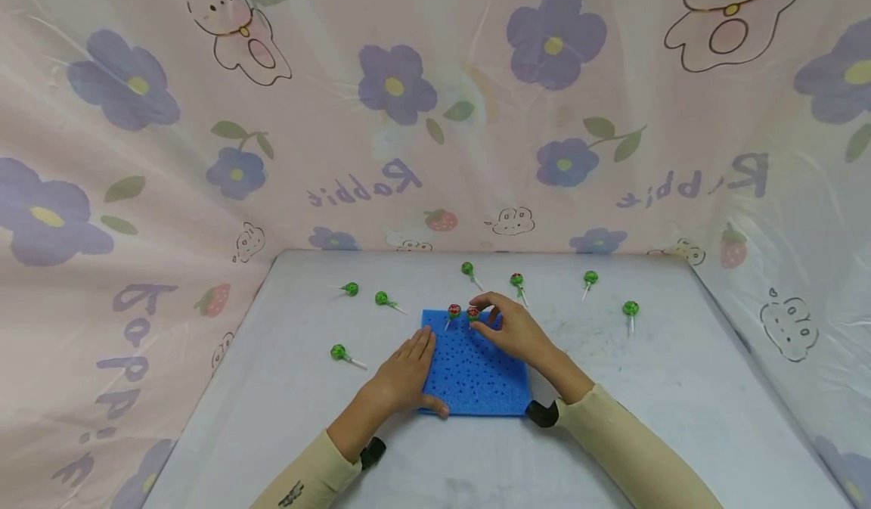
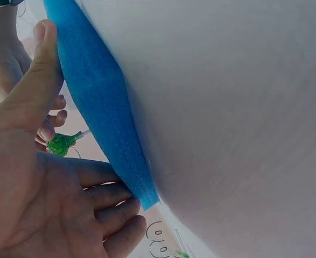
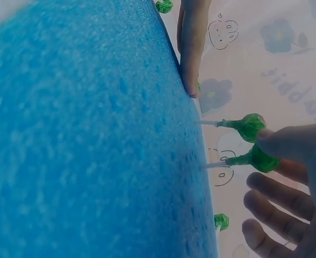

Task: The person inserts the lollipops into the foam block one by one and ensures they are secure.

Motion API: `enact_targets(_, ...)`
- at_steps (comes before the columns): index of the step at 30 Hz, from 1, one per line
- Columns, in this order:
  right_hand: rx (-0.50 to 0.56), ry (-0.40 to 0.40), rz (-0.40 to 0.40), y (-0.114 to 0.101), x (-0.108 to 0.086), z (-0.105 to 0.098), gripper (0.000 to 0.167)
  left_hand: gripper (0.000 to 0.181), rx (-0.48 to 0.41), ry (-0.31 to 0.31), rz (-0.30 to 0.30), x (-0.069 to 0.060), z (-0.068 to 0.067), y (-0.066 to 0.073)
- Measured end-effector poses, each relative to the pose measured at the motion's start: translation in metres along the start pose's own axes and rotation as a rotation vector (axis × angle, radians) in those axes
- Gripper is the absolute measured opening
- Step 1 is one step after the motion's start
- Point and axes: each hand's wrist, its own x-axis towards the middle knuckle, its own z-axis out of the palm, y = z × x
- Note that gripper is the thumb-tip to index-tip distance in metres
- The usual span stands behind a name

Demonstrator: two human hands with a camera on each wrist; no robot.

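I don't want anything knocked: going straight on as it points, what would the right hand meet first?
Beyond the pinched lollipop, the right hand would probably meet the other lollipop standing in the blue foam; depth is unclear.

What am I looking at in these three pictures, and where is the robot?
There is no robot: two bare human hands are doing the work. The wide picture looks down from the person's head; the other two look out from the left and right wrists.

Seven green-wrapped round lollipops with white sticks lie on a white table. In the middle is a square, blue, foam-like pad dotted with small holes.

The left hand rests against the pad's left side, fingers straight. The right hand pinches a red-and-green wrapped lollipop near the pad's far edge. Just left of it, a matching lollipop stands on its stick.
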Motion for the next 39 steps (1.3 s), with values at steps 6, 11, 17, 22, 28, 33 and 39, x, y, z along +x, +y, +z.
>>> enact_targets(6, -0.006, -0.017, 0.025, 0.002, -0.006, -0.007, 0.042, 0.129, -0.011, 0.006, 0.0, 0.0, 0.001, -0.001)
enact_targets(11, -0.006, -0.013, 0.018, 0.004, -0.012, -0.016, 0.044, 0.13, -0.013, 0.015, 0.003, 0.0, 0.003, -0.003)
enact_targets(17, -0.018, 0.003, 0.017, 0.012, -0.019, -0.024, 0.042, 0.13, -0.009, 0.024, 0.013, 0.0, 0.005, -0.003)
enact_targets(22, -0.035, 0.016, 0.049, 0.022, -0.025, -0.032, 0.04, 0.13, -0.008, 0.032, 0.022, 0.0, 0.005, -0.002)
enact_targets(28, -0.07, 0.048, 0.066, 0.033, -0.034, -0.043, 0.036, 0.13, -0.007, 0.028, 0.022, 0.001, 0.006, -0.002)
enact_targets(33, -0.088, 0.064, 0.081, 0.044, -0.041, -0.05, 0.032, 0.129, 0.006, 0.03, 0.023, 0.0, 0.004, -0.001)
enact_targets(39, -0.104, 0.097, 0.085, 0.059, -0.051, -0.059, 0.029, 0.129, 0.003, 0.026, 0.026, -0.001, 0.002, -0.001)
